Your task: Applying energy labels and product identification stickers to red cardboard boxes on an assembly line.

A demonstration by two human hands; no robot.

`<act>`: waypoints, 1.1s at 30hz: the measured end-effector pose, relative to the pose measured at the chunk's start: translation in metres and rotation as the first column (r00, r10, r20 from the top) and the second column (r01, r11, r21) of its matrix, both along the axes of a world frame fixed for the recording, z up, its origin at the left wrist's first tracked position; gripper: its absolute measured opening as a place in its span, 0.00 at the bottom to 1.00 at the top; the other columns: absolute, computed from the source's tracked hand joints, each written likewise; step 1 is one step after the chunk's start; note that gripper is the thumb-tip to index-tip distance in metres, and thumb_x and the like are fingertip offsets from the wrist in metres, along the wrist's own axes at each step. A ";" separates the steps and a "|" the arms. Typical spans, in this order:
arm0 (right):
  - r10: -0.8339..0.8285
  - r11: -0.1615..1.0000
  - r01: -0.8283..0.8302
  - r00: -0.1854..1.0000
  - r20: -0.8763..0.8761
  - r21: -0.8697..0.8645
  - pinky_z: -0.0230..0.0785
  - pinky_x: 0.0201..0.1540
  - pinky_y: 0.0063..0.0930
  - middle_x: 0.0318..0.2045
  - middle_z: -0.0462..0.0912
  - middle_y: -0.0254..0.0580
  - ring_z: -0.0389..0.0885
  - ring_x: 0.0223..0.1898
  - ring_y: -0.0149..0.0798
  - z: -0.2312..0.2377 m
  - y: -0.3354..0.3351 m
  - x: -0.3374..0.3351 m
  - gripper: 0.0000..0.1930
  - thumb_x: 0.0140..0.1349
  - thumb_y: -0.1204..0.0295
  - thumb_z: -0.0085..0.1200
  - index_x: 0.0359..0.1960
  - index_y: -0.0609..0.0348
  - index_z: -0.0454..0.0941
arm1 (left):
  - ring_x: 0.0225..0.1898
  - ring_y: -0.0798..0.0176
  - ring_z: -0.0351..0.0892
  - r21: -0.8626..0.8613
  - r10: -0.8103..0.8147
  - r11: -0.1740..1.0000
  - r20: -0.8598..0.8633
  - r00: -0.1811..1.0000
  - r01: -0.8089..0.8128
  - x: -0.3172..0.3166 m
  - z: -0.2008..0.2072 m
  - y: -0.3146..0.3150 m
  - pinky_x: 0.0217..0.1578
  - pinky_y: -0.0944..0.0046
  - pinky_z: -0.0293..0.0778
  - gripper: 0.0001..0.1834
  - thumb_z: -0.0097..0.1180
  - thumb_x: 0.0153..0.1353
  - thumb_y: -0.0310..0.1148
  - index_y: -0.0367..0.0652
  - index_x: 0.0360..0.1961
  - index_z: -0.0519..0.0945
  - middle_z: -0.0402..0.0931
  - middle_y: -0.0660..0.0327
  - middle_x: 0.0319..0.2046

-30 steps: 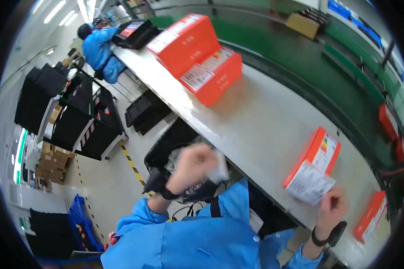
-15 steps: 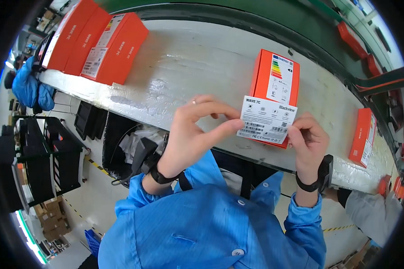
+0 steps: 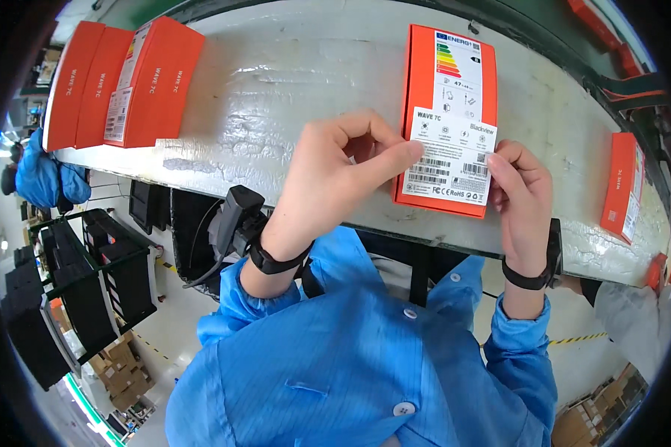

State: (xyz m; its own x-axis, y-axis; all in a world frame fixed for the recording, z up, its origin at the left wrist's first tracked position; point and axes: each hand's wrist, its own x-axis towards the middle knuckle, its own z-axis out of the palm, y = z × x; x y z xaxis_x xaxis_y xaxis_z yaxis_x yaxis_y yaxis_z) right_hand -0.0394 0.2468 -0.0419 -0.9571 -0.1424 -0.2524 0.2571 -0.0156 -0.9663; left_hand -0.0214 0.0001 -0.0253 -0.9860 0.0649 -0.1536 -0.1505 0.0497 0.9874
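An orange box (image 3: 417,82) lies in front of me on the pale worktable, a coloured energy-rating sticker (image 3: 458,71) on its upper half. Over its lower half is a white printed label (image 3: 447,167), nearly lined up with the box's sides. Whether the label is fully stuck down cannot be made out. At the label's left edge, my left hand (image 3: 335,175) pinches it between thumb and forefinger. My right hand (image 3: 520,186) has its thumb and bent fingers closed on the right edge. Both wrists wear black straps with devices attached.
Several orange boxes (image 3: 160,89) stand side by side at the table's left end. Another orange box (image 3: 620,186) is at the right, near a person's grey sleeve (image 3: 634,320). A black bin (image 3: 190,238) sits below the front edge of the worktable (image 3: 291,74); black crates (image 3: 67,276) stand at left.
The label has come down onto the box's lower half and straightened from its tilt; both hands moved with it. The view has shifted, so the table appears closer.
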 end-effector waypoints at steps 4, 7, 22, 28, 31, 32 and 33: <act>0.014 1.000 -0.015 1.000 -0.026 -0.022 0.57 0.27 0.16 0.25 0.78 0.24 0.68 0.25 0.17 -0.007 0.002 0.001 0.10 0.70 0.67 0.62 0.30 0.55 0.80 | 0.31 0.77 0.79 0.057 -0.013 0.998 0.040 0.999 0.011 0.000 -0.005 0.001 0.32 0.73 0.72 0.10 0.70 0.64 0.31 0.33 0.33 0.84 0.84 0.64 0.27; 0.016 0.999 -0.017 0.999 -0.036 -0.031 0.59 0.27 0.16 0.25 0.77 0.24 0.69 0.25 0.17 -0.009 0.003 0.001 0.09 0.70 0.68 0.62 0.31 0.56 0.80 | 0.31 0.76 0.79 0.038 -0.021 0.999 0.048 0.999 0.019 0.001 -0.007 0.002 0.33 0.73 0.73 0.09 0.69 0.65 0.30 0.33 0.33 0.84 0.84 0.63 0.28; 0.029 0.998 -0.034 0.995 -0.095 -0.047 0.62 0.28 0.16 0.26 0.80 0.27 0.73 0.26 0.19 -0.010 0.002 0.003 0.08 0.69 0.69 0.63 0.33 0.58 0.80 | 0.32 0.78 0.77 0.059 -0.022 0.998 0.034 0.999 0.020 0.004 -0.015 0.000 0.34 0.74 0.72 0.10 0.70 0.66 0.32 0.35 0.34 0.85 0.84 0.65 0.29; 0.041 0.999 -0.045 0.991 -0.127 -0.028 0.62 0.28 0.15 0.27 0.80 0.26 0.74 0.27 0.18 -0.013 0.003 0.003 0.08 0.69 0.70 0.63 0.33 0.58 0.80 | 0.31 0.79 0.77 0.021 -0.013 1.000 0.004 1.000 0.013 0.006 -0.016 0.000 0.33 0.74 0.71 0.10 0.70 0.66 0.32 0.35 0.34 0.85 0.83 0.66 0.28; 0.040 0.999 -0.043 0.990 -0.135 -0.023 0.63 0.29 0.15 0.27 0.80 0.26 0.73 0.27 0.18 -0.012 0.003 0.002 0.08 0.69 0.70 0.62 0.33 0.58 0.80 | 0.30 0.79 0.75 -0.011 -0.011 1.000 0.009 1.000 0.011 0.006 -0.016 0.002 0.32 0.75 0.70 0.10 0.70 0.66 0.33 0.35 0.34 0.85 0.83 0.67 0.27; 0.039 0.999 -0.042 0.990 -0.139 -0.019 0.63 0.29 0.15 0.27 0.79 0.26 0.73 0.27 0.18 -0.011 0.003 0.003 0.08 0.69 0.70 0.62 0.32 0.58 0.79 | 0.30 0.79 0.75 -0.019 -0.002 1.000 0.005 1.000 0.002 0.007 -0.014 0.003 0.31 0.75 0.69 0.11 0.70 0.66 0.33 0.35 0.34 0.85 0.82 0.67 0.27; 0.040 0.999 -0.042 0.989 -0.140 -0.018 0.63 0.29 0.15 0.27 0.79 0.26 0.73 0.27 0.18 -0.011 0.002 0.003 0.08 0.69 0.70 0.62 0.32 0.58 0.79 | 0.29 0.79 0.74 -0.027 0.008 1.000 0.003 1.000 -0.008 0.007 -0.014 0.004 0.31 0.75 0.68 0.11 0.70 0.66 0.33 0.36 0.34 0.85 0.81 0.68 0.26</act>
